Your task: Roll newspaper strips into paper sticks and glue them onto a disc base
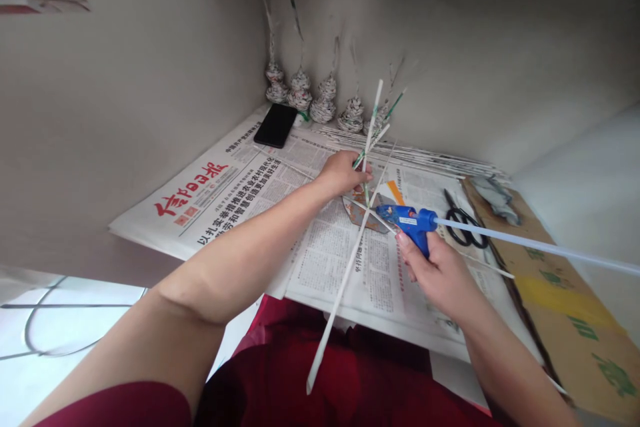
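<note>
Several thin rolled-paper sticks (340,280) cross near the middle of the table, one long end pointing toward my body. My left hand (343,172) is closed on the sticks just beyond the crossing. In my right hand (440,270) is a blue hot glue gun (407,219), gripped by its handle. Its nozzle points left and appears to meet the crossing. A long translucent glue stick (530,245) juts from the gun's rear toward the right. Beneath the crossing lies a grey, glue-stained flat pad (373,219).
Newspaper (240,193) covers the table. Several woven paper gourd shapes (323,103) stand along the back wall, near a black phone (276,125). A bundle of paper sticks (425,155) lies behind. Black scissors (465,227) and cardboard (565,320) are at the right.
</note>
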The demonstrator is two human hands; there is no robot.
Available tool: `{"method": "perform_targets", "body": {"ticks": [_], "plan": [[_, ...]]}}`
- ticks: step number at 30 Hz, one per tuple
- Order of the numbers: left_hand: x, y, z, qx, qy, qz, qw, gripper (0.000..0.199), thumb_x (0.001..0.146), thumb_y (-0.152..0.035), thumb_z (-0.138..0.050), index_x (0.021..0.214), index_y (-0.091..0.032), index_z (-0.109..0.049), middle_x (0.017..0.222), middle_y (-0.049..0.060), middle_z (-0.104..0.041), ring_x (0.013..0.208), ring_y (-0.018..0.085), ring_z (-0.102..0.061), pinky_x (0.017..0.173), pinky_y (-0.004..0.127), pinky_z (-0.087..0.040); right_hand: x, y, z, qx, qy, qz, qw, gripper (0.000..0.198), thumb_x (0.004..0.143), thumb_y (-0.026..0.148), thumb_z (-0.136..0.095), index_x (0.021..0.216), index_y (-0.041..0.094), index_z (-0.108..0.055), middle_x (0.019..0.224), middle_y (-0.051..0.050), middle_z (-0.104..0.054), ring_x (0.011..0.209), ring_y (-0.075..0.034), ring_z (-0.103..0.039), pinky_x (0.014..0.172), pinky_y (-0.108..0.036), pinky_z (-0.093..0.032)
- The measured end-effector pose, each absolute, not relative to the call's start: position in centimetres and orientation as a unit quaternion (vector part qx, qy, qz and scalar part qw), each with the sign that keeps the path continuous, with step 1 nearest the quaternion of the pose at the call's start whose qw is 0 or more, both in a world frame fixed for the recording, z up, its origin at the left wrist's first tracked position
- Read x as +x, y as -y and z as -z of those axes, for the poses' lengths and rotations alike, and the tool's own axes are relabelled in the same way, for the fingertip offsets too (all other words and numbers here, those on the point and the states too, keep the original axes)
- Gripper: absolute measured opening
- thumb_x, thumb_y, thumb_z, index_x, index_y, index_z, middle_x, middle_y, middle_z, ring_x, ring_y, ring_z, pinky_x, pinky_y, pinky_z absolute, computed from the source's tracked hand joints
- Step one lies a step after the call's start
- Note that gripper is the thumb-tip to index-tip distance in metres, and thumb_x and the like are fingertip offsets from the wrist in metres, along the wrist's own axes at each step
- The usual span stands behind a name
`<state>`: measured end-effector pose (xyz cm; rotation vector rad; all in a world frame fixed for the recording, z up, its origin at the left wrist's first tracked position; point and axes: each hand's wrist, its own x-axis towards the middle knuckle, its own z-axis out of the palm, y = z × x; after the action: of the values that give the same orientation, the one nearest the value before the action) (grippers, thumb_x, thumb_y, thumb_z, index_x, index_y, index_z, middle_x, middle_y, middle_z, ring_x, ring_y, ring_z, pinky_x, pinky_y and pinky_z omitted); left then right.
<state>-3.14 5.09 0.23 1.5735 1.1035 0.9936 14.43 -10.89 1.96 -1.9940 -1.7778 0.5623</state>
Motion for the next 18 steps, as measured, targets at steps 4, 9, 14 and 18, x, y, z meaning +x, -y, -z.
{"method": "perform_targets", "body": {"ticks": [4, 9, 14, 18], "plan": [[-3.2, -5.1, -0.3, 0.637, -0.452, -0.405, 0.476, 0.012, 0.07, -0.014, -0.071, 0.08, -0.013, -0.065, 0.071, 0.0, -0.065, 0.05, 0.01, -0.062, 0.051, 0.019, -0.049, 14.5, 10.7, -1.6, -0.72, 0.631, -0.205, 0.204, 0.036, 0.088, 0.056, -0.043, 0.089, 0.021, -0.054, 0.069, -0.004, -0.063, 0.064, -0.02, -0.06, 0.063, -0.032, -0.043], [-3.2, -5.0, -0.3, 0.635, -0.457, -0.404, 0.475, 0.012, 0.069, -0.014, -0.072, 0.079, -0.013, -0.065, 0.071, 0.0, -0.065, 0.05, 0.01, -0.062, 0.051, 0.019, -0.049, 14.6, 10.5, -1.2, -0.72, 0.635, -0.198, 0.199, 0.037, 0.088, 0.055, -0.042, 0.09, 0.021, -0.054, 0.072, -0.005, -0.064, 0.065, -0.021, -0.061, 0.061, -0.031, -0.043], [-3.6, -5.2, -0.5, 0.632, -0.482, -0.39, 0.464, 0.016, 0.069, -0.017, -0.073, 0.082, -0.015, -0.064, 0.07, -0.001, -0.065, 0.048, 0.011, -0.062, 0.05, 0.02, -0.048, 14.7, 10.4, -0.9, -0.717, 0.658, -0.151, 0.174, 0.037, 0.089, 0.053, -0.042, 0.098, 0.02, -0.055, 0.08, -0.007, -0.066, 0.075, -0.023, -0.062, 0.064, -0.031, -0.042], [-4.2, -5.9, -0.9, 0.6, -0.507, -0.433, 0.443, 0.022, 0.067, -0.022, -0.075, 0.084, -0.015, -0.064, 0.074, 0.0, -0.065, 0.05, 0.012, -0.062, 0.051, 0.022, -0.049, 14.7, 10.3, -0.7, -0.718, 0.664, -0.13, 0.163, 0.038, 0.089, 0.052, -0.041, 0.102, 0.019, -0.056, 0.081, -0.007, -0.066, 0.076, -0.024, -0.062, 0.066, -0.032, -0.042]]}}
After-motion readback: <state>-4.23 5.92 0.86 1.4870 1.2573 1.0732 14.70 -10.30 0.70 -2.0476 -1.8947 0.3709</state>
